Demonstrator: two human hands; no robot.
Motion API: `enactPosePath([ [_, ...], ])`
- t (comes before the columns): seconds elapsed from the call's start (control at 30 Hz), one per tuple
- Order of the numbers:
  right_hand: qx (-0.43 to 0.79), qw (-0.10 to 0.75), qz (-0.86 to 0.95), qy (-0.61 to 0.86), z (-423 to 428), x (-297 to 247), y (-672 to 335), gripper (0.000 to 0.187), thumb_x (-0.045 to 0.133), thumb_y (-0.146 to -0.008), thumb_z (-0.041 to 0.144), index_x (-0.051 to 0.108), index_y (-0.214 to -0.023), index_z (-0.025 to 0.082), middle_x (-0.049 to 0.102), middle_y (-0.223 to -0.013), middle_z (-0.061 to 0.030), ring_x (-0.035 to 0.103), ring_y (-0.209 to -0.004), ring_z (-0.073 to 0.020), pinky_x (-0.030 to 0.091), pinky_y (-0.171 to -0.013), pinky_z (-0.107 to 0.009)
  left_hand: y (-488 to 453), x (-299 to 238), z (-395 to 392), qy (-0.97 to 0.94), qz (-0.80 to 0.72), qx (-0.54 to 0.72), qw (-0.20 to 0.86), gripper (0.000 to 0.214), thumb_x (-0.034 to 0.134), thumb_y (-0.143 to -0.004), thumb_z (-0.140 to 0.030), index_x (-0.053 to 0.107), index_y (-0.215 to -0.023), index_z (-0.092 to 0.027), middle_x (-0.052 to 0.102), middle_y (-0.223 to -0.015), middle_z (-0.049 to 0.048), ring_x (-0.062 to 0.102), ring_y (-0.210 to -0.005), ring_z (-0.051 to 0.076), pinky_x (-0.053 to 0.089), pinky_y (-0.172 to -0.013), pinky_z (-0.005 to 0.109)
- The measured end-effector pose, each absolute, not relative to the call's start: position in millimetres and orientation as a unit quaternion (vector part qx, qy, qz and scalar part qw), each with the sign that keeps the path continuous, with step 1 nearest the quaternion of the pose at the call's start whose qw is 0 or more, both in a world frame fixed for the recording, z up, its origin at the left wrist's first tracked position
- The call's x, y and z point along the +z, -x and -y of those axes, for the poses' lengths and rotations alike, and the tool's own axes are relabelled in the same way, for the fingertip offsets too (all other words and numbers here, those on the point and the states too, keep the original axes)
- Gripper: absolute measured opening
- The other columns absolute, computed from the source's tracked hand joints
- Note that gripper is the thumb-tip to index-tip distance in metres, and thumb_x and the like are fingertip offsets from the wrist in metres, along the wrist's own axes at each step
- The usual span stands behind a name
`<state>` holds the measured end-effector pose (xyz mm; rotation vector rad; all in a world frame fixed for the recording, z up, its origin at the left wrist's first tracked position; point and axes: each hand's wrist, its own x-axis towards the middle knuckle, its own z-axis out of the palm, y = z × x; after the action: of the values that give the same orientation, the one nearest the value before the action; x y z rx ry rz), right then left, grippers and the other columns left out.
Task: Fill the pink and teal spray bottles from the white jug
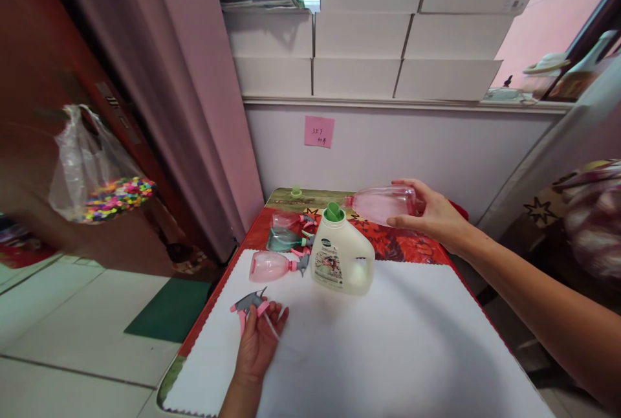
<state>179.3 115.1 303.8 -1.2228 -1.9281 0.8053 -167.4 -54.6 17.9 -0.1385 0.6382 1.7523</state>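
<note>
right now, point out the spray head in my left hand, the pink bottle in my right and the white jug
Held spray head (pixel 248 301), head view: on its grey body.
Held pink bottle (pixel 381 205), head view: on its clear side.
White jug (pixel 348 255), head view: wall beside its label.

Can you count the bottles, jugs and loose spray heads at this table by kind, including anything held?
Bottles with spray heads: 3
Open bottle in the right hand: 1
Jug: 1
Loose spray head in the left hand: 1
Total: 6

Small print on the label (pixel 327 268) of the white jug (pixel 347 253) is illegible. The tabletop (pixel 257 234) is cut off nearside, the right forearm (pixel 533 298) rightward.
</note>
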Motion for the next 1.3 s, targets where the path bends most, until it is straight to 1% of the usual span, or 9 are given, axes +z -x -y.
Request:
enactPosePath([
  [0.2, 0.281, 0.350, 0.757, 0.474, -115.7, 306.8, -177.2, 0.078, 0.087, -0.064, 0.046, 0.057, -0.135, 0.033, 0.072, -0.118, -0.0077, 0.071, -0.102, -0.0324, 0.063, -0.079, -0.043, 168.8, 13.8, 54.2, 0.058, -0.268, 0.750, 0.602, 0.028, 0.049, -0.101, -0.030, 0.074, -0.094, -0.019, 0.073, -0.079, 0.0060, 0.072, -0.084, 0.020, 0.054, -0.100, 0.048],
  [0.37, 0.281, 0.342, 0.761, 0.475, -118.3, 307.2, -176.4, 0.078, 0.087, -0.064, 0.045, 0.056, -0.135, 0.033, 0.072, -0.120, -0.0069, 0.071, -0.102, -0.0314, 0.062, -0.083, -0.044, 170.7, 10.3, 53.7, 0.061, -0.262, 0.747, 0.608, 0.027, 0.051, -0.100, -0.030, 0.074, -0.094, -0.018, 0.074, -0.081, 0.0071, 0.073, -0.084, 0.021, 0.054, -0.100, 0.048],
  [0.67, 0.271, 0.338, 0.772, 0.466, -121.6, 312.0, -178.1, 0.078, 0.086, -0.064, 0.047, 0.057, -0.135, 0.033, 0.071, -0.120, -0.0074, 0.072, -0.099, -0.0310, 0.062, -0.081, -0.045, 170.3, 8.3, 54.3, 0.046, -0.259, 0.750, 0.607, 0.023, 0.056, -0.098, -0.030, 0.074, -0.089, -0.018, 0.073, -0.080, 0.0063, 0.072, -0.085, 0.021, 0.054, -0.101, 0.048],
  [0.83, 0.272, 0.339, 0.772, 0.465, -121.3, 314.1, -177.7, 0.079, 0.087, -0.064, 0.048, 0.056, -0.135, 0.033, 0.072, -0.119, -0.0068, 0.072, -0.099, -0.0314, 0.062, -0.082, -0.046, 169.9, 8.4, 54.4, 0.044, -0.265, 0.753, 0.601, 0.027, 0.054, -0.099, -0.031, 0.074, -0.088, -0.017, 0.072, -0.080, 0.0067, 0.072, -0.085, 0.021, 0.054, -0.099, 0.049],
  [1.0, 0.272, 0.331, 0.771, 0.470, -119.8, 317.8, -177.6, 0.078, 0.087, -0.064, 0.047, 0.056, -0.134, 0.034, 0.072, -0.119, -0.0064, 0.073, -0.099, -0.0312, 0.063, -0.078, -0.044, 169.7, 8.6, 54.0, 0.043, -0.269, 0.752, 0.600, 0.027, 0.055, -0.099, -0.031, 0.075, -0.088, -0.017, 0.072, -0.080, 0.0067, 0.072, -0.085, 0.021, 0.054, -0.099, 0.050],
  [1.2, 0.269, 0.326, 0.780, 0.460, -123.4, 318.2, -179.1, 0.080, 0.087, -0.062, 0.047, 0.056, -0.135, 0.033, 0.071, -0.121, -0.0075, 0.073, -0.098, -0.0313, 0.064, -0.078, -0.044, 167.7, 11.7, 54.0, 0.053, -0.281, 0.755, 0.590, 0.032, 0.049, -0.100, -0.029, 0.075, -0.087, -0.016, 0.072, -0.078, 0.0072, 0.072, -0.084, 0.021, 0.055, -0.098, 0.049],
  [1.3, 0.261, 0.326, 0.783, 0.461, -125.0, 317.9, -178.7, 0.080, 0.087, -0.063, 0.047, 0.056, -0.136, 0.033, 0.072, -0.120, -0.0075, 0.073, -0.097, -0.0312, 0.064, -0.079, -0.045, 168.0, 11.9, 54.4, 0.051, -0.286, 0.752, 0.591, 0.030, 0.050, -0.100, -0.028, 0.074, -0.087, -0.017, 0.073, -0.080, 0.0073, 0.072, -0.084, 0.020, 0.055, -0.099, 0.048],
])
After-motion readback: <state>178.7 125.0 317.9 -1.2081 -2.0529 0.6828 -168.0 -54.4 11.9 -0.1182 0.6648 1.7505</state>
